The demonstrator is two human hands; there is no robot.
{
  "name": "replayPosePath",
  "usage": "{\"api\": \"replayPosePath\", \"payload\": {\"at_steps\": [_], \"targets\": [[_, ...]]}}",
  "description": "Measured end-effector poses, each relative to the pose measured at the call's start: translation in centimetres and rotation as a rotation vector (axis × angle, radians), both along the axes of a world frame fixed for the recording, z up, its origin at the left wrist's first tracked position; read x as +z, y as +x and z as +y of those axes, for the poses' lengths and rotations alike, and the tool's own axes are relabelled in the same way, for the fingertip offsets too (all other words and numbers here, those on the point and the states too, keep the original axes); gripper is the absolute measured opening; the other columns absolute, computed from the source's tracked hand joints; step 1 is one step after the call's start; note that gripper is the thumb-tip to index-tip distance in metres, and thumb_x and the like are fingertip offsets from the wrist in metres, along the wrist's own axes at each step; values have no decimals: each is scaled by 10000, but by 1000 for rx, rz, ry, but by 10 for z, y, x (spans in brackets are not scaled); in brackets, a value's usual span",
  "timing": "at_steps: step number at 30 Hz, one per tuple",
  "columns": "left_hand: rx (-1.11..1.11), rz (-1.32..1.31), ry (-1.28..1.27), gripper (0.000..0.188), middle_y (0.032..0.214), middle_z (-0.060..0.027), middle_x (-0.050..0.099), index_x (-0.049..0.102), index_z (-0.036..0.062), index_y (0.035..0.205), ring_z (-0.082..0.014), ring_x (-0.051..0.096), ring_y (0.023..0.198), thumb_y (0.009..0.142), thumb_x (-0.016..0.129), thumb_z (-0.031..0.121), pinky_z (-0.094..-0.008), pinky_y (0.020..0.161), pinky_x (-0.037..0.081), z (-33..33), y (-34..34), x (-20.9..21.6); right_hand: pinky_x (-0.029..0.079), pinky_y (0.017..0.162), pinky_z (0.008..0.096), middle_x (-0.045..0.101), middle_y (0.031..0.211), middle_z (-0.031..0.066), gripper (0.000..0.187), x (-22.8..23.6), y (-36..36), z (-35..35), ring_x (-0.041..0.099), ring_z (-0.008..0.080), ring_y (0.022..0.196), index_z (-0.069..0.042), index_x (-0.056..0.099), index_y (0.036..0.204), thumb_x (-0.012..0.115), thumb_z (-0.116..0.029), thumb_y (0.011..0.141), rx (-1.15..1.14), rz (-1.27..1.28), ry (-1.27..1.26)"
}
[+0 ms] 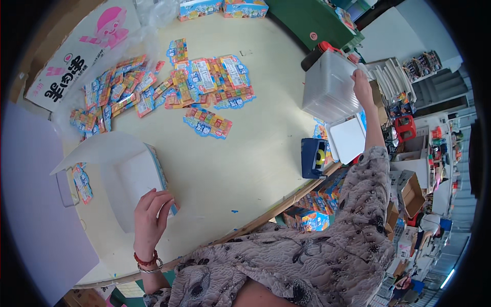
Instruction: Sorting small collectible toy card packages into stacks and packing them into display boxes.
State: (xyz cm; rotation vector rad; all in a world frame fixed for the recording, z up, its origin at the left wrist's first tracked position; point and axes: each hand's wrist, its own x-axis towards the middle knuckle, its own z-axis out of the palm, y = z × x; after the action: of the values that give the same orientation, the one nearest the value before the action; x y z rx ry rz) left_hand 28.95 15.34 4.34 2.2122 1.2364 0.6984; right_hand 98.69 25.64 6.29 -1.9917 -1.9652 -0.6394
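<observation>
A: What's nearest?

B: The left hand [149, 217], fingers loosely bent at the near right corner of the box [157, 166]. The box lies just ahead and to the left of that grip, flap raised, its visible inside bare white.

A: Is it pinching the box?

B: I can't tell; the fingers hide the contact.

A: Then what?

B: Well to the right of that grip, the dispenser [310, 157], then a white tray [349, 139]. Past them, the right hand [362, 88] is at the right side of the clear tubs [330, 87], a nested stack. Whether it grips one or merely touches, I can't tell.

A: Which step is this?

B: Fetching a tub while steadying the box, I'd judge. The next move seems to call for parting one tub cleanly, without tipping the stack.

A: And the packets [204, 82]?

B: Beyond the left hand, slightly to its right, with a bigger pile [120, 89] to their left. Farthest off from both grips, cartons [200, 8].
</observation>
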Motion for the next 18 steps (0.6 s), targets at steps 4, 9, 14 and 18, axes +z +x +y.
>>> {"api": "replayPosePath", "payload": {"at_steps": [4, 9, 14, 18], "targets": [[26, 2, 39, 139, 936, -87, 666, 625, 53, 940, -286, 637, 879, 812, 659, 12, -435, 912, 502, -5, -5, 3, 459, 706, 518, 610, 942, 226, 119, 41, 2, 14, 595, 424, 869, -57, 490, 1032, 483, -123, 934, -240, -10, 198], [182, -93, 27, 383, 1127, -133, 636, 578, 42, 1164, -317, 601, 1055, 799, 690, 16, -429, 962, 468, -17, -23, 3, 481, 743, 464, 655, 1000, 171, 122, 155, -122, -2, 616, 367, 899, -73, 571, 1026, 488, -87, 937, -3, -270, 533], [279, -219, 460, 968, 1508, -258, 210, 169, 69, 1485, -428, 290, 1367, 751, 795, 153, -506, 1087, 318, -18, -21, 16, 461, 662, 356, 625, 856, 128, 168, 134, -294, -70, 615, 308, 810, -39, 625, 785, 586, 38, 641, 767, -88, 111], [265, -425, 707, 1086, 1508, -255, 208, 154, 54, 1485, -399, 285, 1381, 671, 859, 195, -529, 1077, 330, -14, -28, 3, 483, 620, 370, 574, 814, 90, 178, 95, -433, -92, 590, 269, 728, -60, 576, 751, 626, 61, 629, 1301, 275, 239]]}}
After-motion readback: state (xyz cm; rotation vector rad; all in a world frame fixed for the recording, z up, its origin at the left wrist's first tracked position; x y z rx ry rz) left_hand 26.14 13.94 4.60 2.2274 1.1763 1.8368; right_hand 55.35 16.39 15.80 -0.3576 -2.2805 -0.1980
